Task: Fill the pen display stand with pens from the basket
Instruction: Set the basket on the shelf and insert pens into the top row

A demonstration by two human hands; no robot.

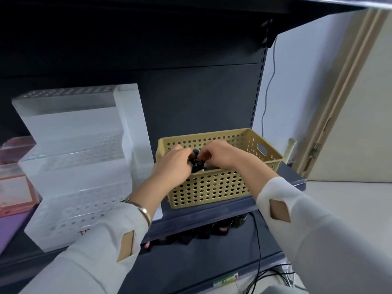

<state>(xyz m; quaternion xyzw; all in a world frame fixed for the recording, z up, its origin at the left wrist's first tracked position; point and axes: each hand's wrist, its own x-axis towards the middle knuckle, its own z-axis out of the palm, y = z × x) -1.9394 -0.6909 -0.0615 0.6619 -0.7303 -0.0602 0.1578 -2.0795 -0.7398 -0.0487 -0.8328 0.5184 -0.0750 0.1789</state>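
Note:
A tan perforated basket (212, 187) stands on the dark shelf, right of centre. Both hands reach into it from the front. My left hand (172, 164) and my right hand (220, 155) each grip a bunch of black pens (197, 162) held between them, just above the basket's near wall. The pens show only as dark ends between the fingers. The clear stepped pen display stand (74, 166) sits to the left of the basket, its rows of holes holding nothing that I can see.
Pink boxes (14, 187) lie left of the stand at the frame's edge. Dark small items (212, 228) hang below the shelf's front lip. Black cables (258, 251) run down at the lower right. A door frame (339, 102) stands to the right.

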